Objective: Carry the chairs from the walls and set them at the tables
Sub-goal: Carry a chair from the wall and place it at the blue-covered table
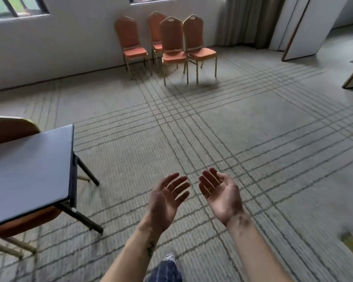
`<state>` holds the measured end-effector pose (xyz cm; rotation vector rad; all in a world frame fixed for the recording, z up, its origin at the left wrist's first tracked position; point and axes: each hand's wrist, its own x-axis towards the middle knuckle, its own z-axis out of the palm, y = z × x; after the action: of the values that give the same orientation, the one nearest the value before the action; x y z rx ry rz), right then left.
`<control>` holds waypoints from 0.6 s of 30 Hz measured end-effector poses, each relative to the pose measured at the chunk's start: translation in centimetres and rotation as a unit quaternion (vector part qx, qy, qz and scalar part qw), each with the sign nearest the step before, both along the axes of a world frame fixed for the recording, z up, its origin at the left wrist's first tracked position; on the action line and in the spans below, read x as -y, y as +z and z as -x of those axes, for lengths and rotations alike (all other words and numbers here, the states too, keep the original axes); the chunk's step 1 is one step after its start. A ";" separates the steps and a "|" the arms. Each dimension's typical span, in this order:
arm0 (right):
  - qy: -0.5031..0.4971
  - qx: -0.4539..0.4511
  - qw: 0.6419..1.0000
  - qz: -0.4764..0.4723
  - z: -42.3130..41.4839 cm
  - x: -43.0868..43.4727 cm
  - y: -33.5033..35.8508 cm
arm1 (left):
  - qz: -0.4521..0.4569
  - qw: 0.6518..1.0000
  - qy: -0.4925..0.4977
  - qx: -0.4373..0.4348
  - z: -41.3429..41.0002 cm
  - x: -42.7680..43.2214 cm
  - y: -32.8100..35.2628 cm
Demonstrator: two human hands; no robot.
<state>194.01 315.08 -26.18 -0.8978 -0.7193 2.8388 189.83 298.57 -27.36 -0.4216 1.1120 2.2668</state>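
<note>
1. My left hand and right hand are both held out in front of me, palms up, fingers spread and relaxed, holding nothing.
2. The four chairs I mean to fetch stand by the far wall, almost straight ahead of my hands and well apart from them across the carpet.
3. They stand upright with their tall backs towards the wall and their orange seats facing me. Two stand in front and two behind, nearer the wall.
4. The front right chair lines up roughly with my right hand. The one just beside it lines up with my left. Neither hand is clearly nearer, so I judge either front chair a fair first pick.
5. These two stand very close together. I cannot tell whether their legs touch, so lifting one may nudge the other.
6. Nothing on the carpet lies between me and the chairs.
7. The table is at my left, its right edge and dark legs near my path. I need to keep clear of that corner when I carry a chair back.
8. A chair back shows past the table's far edge, and an orange seat shows under its near edge. I cannot tell whether they belong to one chair.
9. A curtain and door panels stand off to the right, out of the way.
</note>
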 end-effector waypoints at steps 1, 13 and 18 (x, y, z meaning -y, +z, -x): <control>0.005 0.007 1.000 -0.002 2.5 -0.8 -0.5 | 0.002 1.000 -0.001 -0.001 2.5 -0.9 -0.3; 0.026 0.011 0.999 -0.039 35.6 -7.2 1.3 | -0.001 0.999 -0.019 -0.026 36.3 -9.2 0.4; 0.017 0.007 0.999 -0.035 48.4 -11.6 1.6 | -0.013 0.999 -0.037 -0.035 49.0 -13.9 1.2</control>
<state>145.56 326.69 -24.53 -0.9046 -0.8387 2.8202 140.84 312.52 -26.14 -0.2871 1.1122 2.2441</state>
